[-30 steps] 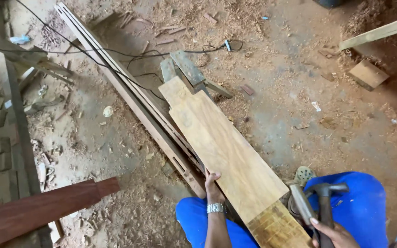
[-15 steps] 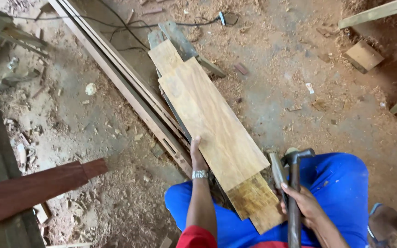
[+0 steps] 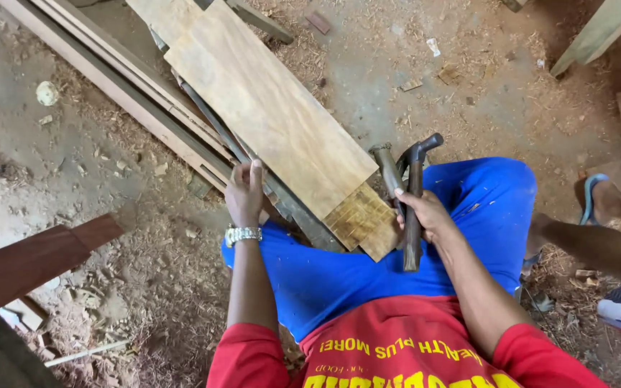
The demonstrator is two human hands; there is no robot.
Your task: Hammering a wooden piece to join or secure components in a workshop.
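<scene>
Seen from the head camera, looking straight down: a person in a red shirt and blue shorts crouches over a plank point(image 3: 271, 115) that runs from the top centre of the frame down to the middle. The plank is wide, flat and pale tan, with long streaks of grain; its near end point(image 3: 362, 219) is darker, yellowish brown and marked with a fine crosshatch. It lies slanted across long grey strips point(image 3: 120, 82) that stretch toward the upper left. The left hand point(image 3: 244, 192), with a metal watch point(image 3: 242, 234) on the wrist, sits left of centre just beside the plank's lower edge, fingers curled together and thumb raised, resting on the strips; whether it touches the plank itself cannot be told. The right hand point(image 3: 425, 212), right of centre, has its fingers wrapped tight around two tools at once: a hammer point(image 3: 412, 205) with a dark metal handle and curved claw, and a chisel point(image 3: 388, 169) with a rusty shaft, both pointing up just right of the plank's dark end. A reddish board point(image 3: 34, 262) lies at the lower left. Sawdust covers the floor point(image 3: 468, 93). Another person's sandalled foot point(image 3: 598, 197) shows at the right edge.
</scene>
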